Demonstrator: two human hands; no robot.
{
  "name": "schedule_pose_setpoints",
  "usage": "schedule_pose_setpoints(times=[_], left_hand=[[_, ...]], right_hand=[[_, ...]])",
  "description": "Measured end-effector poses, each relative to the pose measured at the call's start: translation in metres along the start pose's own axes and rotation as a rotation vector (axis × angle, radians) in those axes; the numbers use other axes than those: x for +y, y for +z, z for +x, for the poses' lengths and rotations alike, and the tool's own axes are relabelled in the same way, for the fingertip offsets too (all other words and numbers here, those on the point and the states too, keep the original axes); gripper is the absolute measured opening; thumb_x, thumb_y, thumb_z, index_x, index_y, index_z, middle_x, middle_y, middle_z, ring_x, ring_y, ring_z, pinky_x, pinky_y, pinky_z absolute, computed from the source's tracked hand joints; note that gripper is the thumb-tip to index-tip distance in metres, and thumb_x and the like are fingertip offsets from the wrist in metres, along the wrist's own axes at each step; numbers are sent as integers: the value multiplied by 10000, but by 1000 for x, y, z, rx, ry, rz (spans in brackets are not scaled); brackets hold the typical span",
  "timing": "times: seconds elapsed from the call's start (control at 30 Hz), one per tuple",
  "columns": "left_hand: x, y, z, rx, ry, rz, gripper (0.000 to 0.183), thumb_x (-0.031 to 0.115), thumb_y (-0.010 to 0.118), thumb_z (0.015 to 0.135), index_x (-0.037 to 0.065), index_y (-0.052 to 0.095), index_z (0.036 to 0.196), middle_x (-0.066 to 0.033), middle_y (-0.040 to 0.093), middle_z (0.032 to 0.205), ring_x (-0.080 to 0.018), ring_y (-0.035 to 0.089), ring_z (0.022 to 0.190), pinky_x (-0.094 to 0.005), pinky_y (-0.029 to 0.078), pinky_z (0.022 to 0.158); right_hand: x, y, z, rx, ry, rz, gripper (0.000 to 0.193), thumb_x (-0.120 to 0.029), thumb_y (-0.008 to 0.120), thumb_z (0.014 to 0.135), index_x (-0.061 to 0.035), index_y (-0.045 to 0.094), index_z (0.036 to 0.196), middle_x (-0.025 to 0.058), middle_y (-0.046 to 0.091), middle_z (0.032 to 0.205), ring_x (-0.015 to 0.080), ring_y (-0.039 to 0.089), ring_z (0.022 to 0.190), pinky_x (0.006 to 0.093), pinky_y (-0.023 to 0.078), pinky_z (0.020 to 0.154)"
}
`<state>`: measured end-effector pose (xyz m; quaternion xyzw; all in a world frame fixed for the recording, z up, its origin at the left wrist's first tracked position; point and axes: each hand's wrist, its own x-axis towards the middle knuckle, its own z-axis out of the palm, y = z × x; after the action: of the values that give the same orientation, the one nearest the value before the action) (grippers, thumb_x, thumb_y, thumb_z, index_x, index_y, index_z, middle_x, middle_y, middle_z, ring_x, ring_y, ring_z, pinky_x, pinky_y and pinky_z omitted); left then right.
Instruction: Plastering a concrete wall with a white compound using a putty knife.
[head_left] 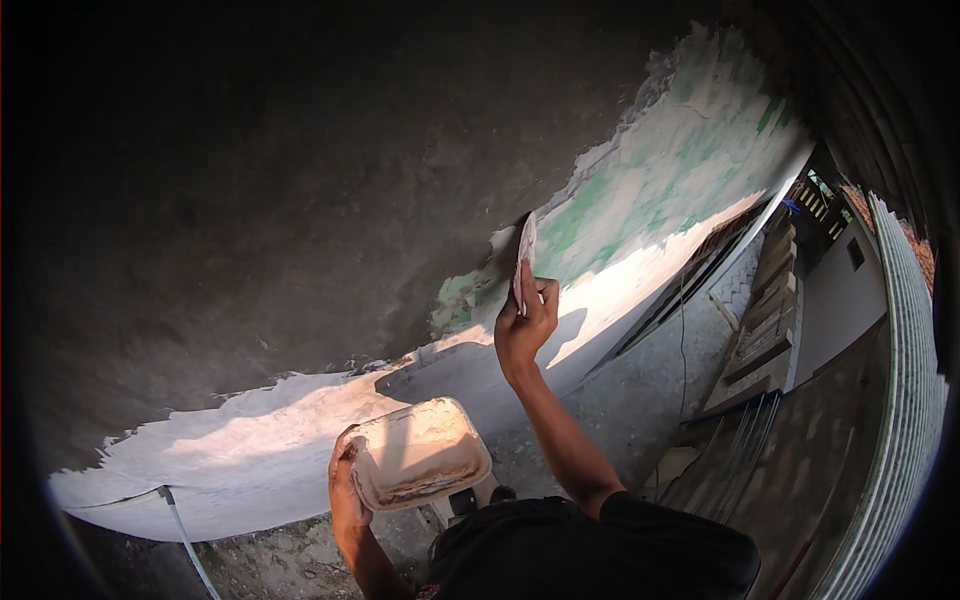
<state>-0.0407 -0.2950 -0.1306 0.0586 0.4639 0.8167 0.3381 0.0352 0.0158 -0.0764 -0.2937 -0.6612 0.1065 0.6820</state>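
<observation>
My right hand (524,322) is raised and grips a flat putty blade (524,258), its edge pressed against the wall (300,200) where dark grey surface meets white and green patches. My left hand (345,490) holds a square plastic tub (418,452) by its left rim, low and in front of me. The tub holds pale, creamy putty smeared over its inside. The two hands are well apart, the tub below and left of the blade.
The wall's lower band (250,440) is white and sunlit. A thin white pipe (185,535) runs down at lower left. Gravelly ground (640,380) stretches right, with stacked wooden planks (765,330) and a corrugated fence (900,400) beyond.
</observation>
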Motion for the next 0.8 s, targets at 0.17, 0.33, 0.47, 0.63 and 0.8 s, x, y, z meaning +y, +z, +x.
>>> schedule_pose_setpoints(times=[0.17,0.33,0.47,0.63,0.8], left_hand=[[4,11,-6,36,20,103,413,171,481,922,19,528,1303,-76,588,1206,-196,566,1093,-311,447,945],[3,9,-6,16,13,90,407,188,491,919,25,535,1289,-70,589,1186,-200,562,1090,-317,448,941],[1,7,-5,50,-13,76,416,198,505,911,28,533,1289,-79,587,1186,-207,563,1092,-330,463,930],[-2,15,-12,50,13,74,440,221,526,901,31,525,1299,-89,581,1203,-220,565,1100,-347,470,937],[0,17,-20,86,26,94,462,238,526,898,33,515,1312,-96,576,1218,-237,567,1112,-353,470,941]], right_hand=[[-29,6,-36,-145,-23,46,618,112,539,634,-79,666,1208,92,490,817,262,511,726,349,451,638],[-25,-16,-34,-192,69,367,464,133,568,748,-56,683,1155,84,532,833,195,539,734,291,439,605],[-1,-28,2,71,56,165,430,144,602,817,-62,671,1188,61,537,868,174,545,769,271,457,677],[18,-10,-6,22,88,14,369,41,613,822,-34,666,1179,69,497,856,203,517,778,308,449,651],[-14,0,-56,-199,103,31,522,56,603,655,-52,680,1160,95,484,821,276,524,723,357,452,632]])
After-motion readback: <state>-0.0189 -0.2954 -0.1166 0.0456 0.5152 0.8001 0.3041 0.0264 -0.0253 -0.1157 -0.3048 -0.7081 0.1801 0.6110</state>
